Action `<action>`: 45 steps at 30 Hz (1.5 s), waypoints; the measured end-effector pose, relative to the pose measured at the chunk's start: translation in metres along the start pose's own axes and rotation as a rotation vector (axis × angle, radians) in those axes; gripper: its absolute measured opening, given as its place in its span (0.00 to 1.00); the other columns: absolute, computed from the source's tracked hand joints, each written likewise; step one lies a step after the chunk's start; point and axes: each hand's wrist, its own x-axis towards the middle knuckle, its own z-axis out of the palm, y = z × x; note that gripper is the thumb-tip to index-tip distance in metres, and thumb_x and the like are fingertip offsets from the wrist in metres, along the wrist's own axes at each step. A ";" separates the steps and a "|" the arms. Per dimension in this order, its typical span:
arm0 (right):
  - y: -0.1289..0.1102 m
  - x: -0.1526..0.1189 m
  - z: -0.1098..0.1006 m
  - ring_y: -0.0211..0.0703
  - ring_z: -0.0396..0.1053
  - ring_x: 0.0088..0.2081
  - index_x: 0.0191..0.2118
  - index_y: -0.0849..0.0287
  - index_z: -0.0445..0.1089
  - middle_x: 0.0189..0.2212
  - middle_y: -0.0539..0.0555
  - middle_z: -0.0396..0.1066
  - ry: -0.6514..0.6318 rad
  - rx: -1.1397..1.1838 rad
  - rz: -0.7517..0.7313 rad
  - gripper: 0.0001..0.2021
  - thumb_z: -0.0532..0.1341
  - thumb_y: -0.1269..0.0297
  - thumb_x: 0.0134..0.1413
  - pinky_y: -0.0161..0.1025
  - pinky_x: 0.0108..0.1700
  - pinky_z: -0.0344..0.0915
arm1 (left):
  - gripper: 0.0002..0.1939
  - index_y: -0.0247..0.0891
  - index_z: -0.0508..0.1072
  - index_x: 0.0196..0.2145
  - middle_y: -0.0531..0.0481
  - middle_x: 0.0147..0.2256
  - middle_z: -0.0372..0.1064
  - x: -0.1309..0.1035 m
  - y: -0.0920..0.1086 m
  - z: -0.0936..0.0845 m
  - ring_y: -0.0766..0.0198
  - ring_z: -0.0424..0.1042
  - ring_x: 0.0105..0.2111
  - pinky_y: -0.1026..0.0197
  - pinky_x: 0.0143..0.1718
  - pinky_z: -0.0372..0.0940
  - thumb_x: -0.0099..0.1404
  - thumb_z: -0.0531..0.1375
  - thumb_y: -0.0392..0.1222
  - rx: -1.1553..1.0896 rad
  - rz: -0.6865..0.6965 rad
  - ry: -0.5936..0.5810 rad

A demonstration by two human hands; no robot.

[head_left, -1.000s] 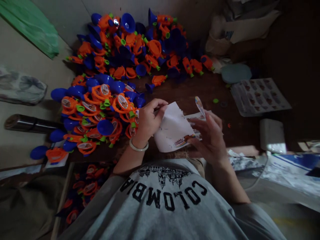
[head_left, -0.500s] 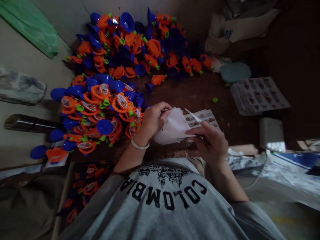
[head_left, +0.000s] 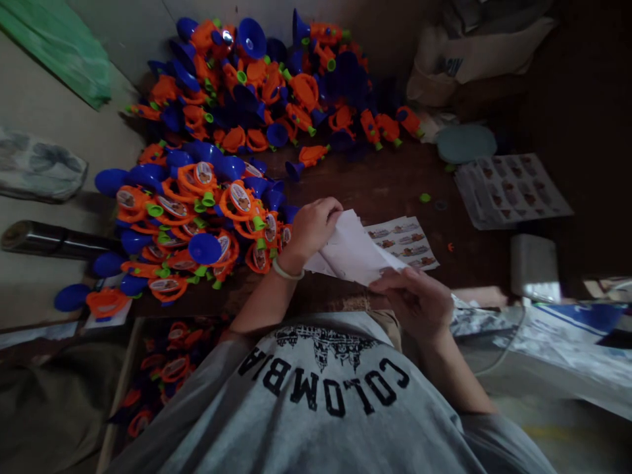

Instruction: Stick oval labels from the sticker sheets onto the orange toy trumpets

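Note:
White paper sheets (head_left: 353, 253) lie in front of my body, blank side up. My left hand (head_left: 318, 227) pinches their upper left edge, a pale bangle on its wrist. At the lower right corner, my right hand (head_left: 417, 296) has its fingers closed on the paper. Just beyond the white paper, a sheet of printed stickers (head_left: 407, 242) rests on the dark table (head_left: 340, 181), partly covered by it.
Orange and blue toy horns (head_left: 197, 204) are heaped at the left, some with oval stickers. Another pile (head_left: 266, 85) stands at the back. On the right are stacked sticker sheets (head_left: 518, 187), a light-blue lid (head_left: 467, 143) and a white box (head_left: 534, 266). A dark flask (head_left: 59, 240) lies far left.
My left hand has moved slightly right along the paper. The raised edge near my right hand has come down, and the white paper now spans both hands.

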 end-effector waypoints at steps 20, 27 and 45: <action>0.160 0.091 0.042 0.62 0.67 0.68 0.77 0.46 0.36 0.77 0.67 0.48 -0.021 -0.129 0.041 0.53 0.70 0.55 0.57 0.62 0.61 0.74 | 0.41 0.41 0.58 0.74 0.34 0.77 0.44 -0.093 -0.007 0.065 0.30 0.42 0.77 0.14 0.70 0.42 0.72 0.57 0.64 0.272 -0.010 -0.394; 0.204 0.200 0.161 0.57 0.45 0.79 0.76 0.68 0.44 0.77 0.72 0.46 -0.378 -0.269 0.057 0.43 0.61 0.70 0.59 0.61 0.78 0.48 | 0.41 0.38 0.58 0.74 0.32 0.77 0.45 -0.089 -0.018 0.062 0.31 0.42 0.77 0.20 0.72 0.44 0.72 0.60 0.61 0.264 -0.074 -0.350; 0.056 0.130 0.055 0.44 0.81 0.46 0.78 0.44 0.19 0.65 0.62 0.71 -0.321 0.042 -0.081 0.55 0.60 0.76 0.60 0.48 0.53 0.80 | 0.42 0.33 0.47 0.75 0.26 0.75 0.48 -0.074 -0.025 0.011 0.38 0.43 0.78 0.32 0.70 0.60 0.73 0.62 0.47 0.052 0.137 0.322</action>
